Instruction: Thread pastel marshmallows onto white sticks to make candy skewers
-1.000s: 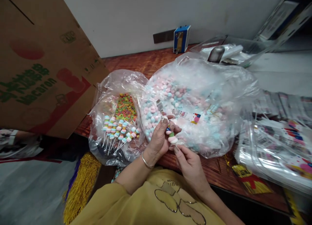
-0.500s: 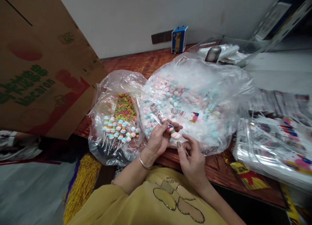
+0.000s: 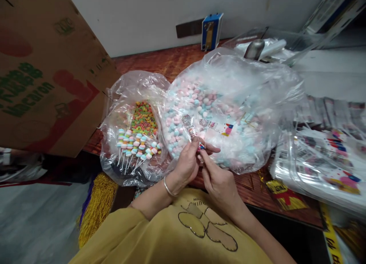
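Observation:
My left hand (image 3: 187, 161) is closed on a small clear printed wrapper (image 3: 189, 126), whose upper end sticks up past the thumb. My right hand (image 3: 219, 178) meets it at the wrapper's lower end, thumb and forefinger pinched there; the candy inside is mostly hidden by the fingers. Just beyond lies a large plastic bag (image 3: 251, 77) of pink, blue and white candies, with a flat printed wrapper (image 3: 217, 127) on top. Left of my hands, marshmallow sticks (image 3: 138, 144) rest on a smaller bag beside orange and green candy rings (image 3: 143, 117).
A large cardboard box (image 3: 51, 39) stands at the left. Stacked printed wrappers (image 3: 314, 168) lie at the right, near a yellow packet of twist ties (image 3: 286, 195). A blue device (image 3: 211, 31) and a clear tray (image 3: 294, 58) are at the back.
My right hand has moved left and up to the wrapper, its fingers now pinched against it. The candy that showed between my hands is now mostly covered. The whole view has shifted slightly.

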